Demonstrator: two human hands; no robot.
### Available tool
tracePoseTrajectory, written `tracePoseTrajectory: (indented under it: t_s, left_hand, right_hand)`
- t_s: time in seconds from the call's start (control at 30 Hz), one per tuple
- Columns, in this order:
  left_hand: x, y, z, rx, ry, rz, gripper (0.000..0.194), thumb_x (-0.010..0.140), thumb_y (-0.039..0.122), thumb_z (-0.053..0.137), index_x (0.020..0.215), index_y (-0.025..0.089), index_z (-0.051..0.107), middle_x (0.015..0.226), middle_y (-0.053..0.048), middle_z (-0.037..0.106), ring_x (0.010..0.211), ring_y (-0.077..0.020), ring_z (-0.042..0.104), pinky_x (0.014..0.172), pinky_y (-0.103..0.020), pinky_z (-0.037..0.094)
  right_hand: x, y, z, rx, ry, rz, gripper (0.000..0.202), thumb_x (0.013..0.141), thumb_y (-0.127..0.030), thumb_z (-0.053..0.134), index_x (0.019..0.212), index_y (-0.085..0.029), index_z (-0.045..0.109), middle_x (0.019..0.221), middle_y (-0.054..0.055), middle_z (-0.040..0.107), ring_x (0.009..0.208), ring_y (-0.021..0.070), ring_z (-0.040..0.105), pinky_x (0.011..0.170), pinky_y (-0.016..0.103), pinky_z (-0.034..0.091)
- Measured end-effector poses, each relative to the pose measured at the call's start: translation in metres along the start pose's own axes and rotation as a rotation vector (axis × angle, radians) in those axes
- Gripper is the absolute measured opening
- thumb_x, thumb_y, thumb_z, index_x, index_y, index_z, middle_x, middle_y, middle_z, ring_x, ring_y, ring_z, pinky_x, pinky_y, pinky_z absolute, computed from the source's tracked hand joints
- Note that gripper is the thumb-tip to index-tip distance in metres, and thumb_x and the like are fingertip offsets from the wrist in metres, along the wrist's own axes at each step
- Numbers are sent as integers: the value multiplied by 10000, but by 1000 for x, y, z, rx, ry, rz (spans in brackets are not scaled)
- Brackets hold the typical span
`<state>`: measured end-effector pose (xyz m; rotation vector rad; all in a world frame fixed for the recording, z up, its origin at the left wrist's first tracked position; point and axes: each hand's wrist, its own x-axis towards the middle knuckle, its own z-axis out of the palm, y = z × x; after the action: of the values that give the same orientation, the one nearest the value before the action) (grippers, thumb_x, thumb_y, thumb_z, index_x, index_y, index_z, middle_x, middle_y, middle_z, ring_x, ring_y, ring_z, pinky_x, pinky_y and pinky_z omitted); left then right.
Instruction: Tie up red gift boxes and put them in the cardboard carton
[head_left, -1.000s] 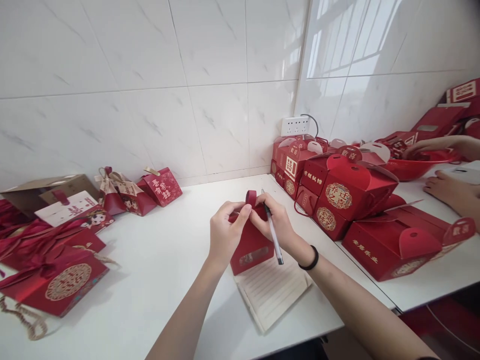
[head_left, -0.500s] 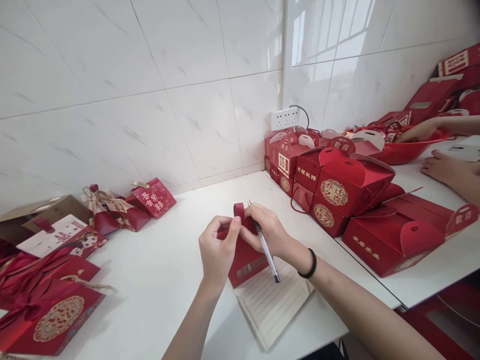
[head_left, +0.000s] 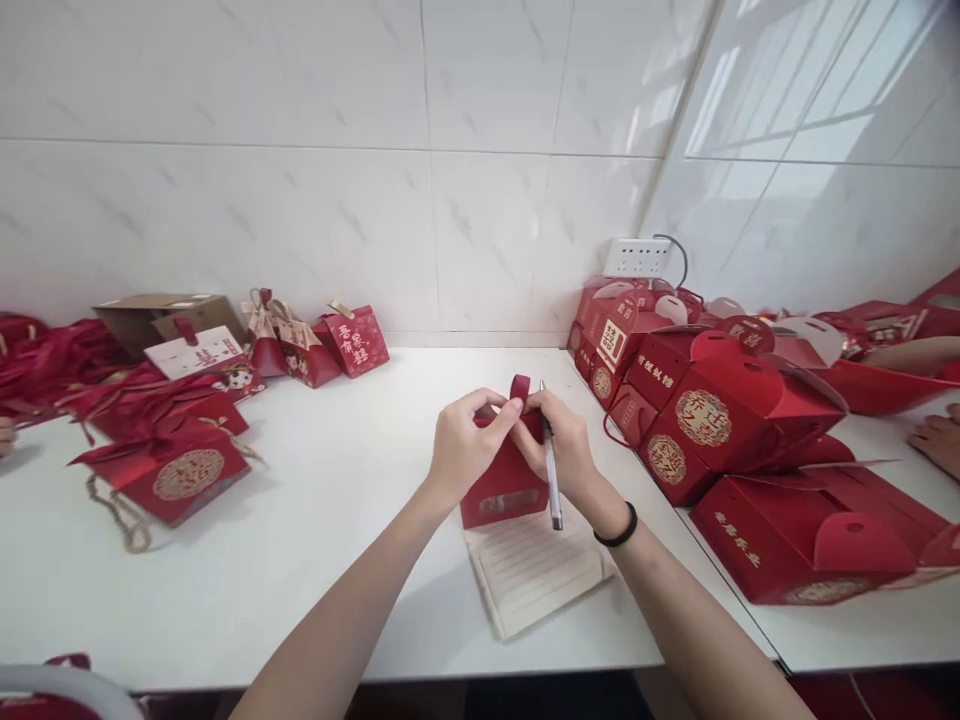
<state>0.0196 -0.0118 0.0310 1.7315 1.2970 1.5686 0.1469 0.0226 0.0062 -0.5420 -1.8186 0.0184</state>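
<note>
A small red gift box (head_left: pixel 501 490) with a ribbon loop (head_left: pixel 520 388) on top stands on the white table, at the far edge of a lined notebook (head_left: pixel 536 580). My left hand (head_left: pixel 469 435) pinches the base of the loop between thumb and fingers. From the other side my right hand (head_left: pixel 561 440) grips the top of the same box, fingertips meeting the left ones. A clear pen (head_left: pixel 553 475) is also tucked in the right hand, its dark end pointing down. The fingers hide most of the box's top.
Red gift boxes (head_left: pixel 705 420) are stacked at the right; another red box (head_left: pixel 806 540) lies in front. More decorated boxes (head_left: pixel 187 470) sit at the left. A power strip (head_left: pixel 637 257) is by the wall. A co-worker's hand (head_left: pixel 937 440) shows at the right edge, near a red basin (head_left: pixel 885 390).
The view has swung left, so the table's contents appear shifted right. Both hands stay on the box's top, now closer together around the ribbon base.
</note>
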Motion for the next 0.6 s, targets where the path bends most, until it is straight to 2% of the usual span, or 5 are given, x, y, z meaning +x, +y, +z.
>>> tracePoseTrajectory:
  t_s: [0.13, 0.33, 0.5, 0.6]
  left_hand:
    - [-3, -1, 0, -3, 34, 27, 217, 816, 328, 568, 658, 187, 613, 634, 25, 617, 615, -117, 563, 601, -223, 433]
    - [-7, -14, 3, 3, 117, 115, 215, 850, 324, 542, 692, 181, 574, 635, 26, 578, 599, -97, 534, 560, -194, 423]
    - [-8, -18, 5, 54, 150, 233, 194, 862, 307, 533, 713, 184, 551, 680, 25, 567, 632, -91, 536, 582, -184, 431]
    - [-6, -18, 4, 52, 139, 238, 190, 865, 308, 529, 722, 187, 565, 700, 25, 585, 624, -87, 536, 584, -185, 438]
  right_hand:
    - [1, -1, -1, 24, -48, 17, 79, 858, -181, 509, 803, -201, 456, 682, -9, 503, 568, 121, 446, 530, 236, 368]
    - [3, -3, -7, 113, -129, 78, 70, 854, -152, 522, 800, -197, 510, 694, -11, 541, 578, 114, 470, 552, 232, 381]
    - [2, -5, -8, 81, -85, 111, 85, 847, -189, 540, 765, -197, 516, 657, -18, 528, 554, 113, 453, 533, 234, 369]
    - [1, -7, -7, 59, -65, 147, 101, 832, -200, 539, 738, -199, 505, 614, -27, 499, 525, 111, 428, 511, 233, 353]
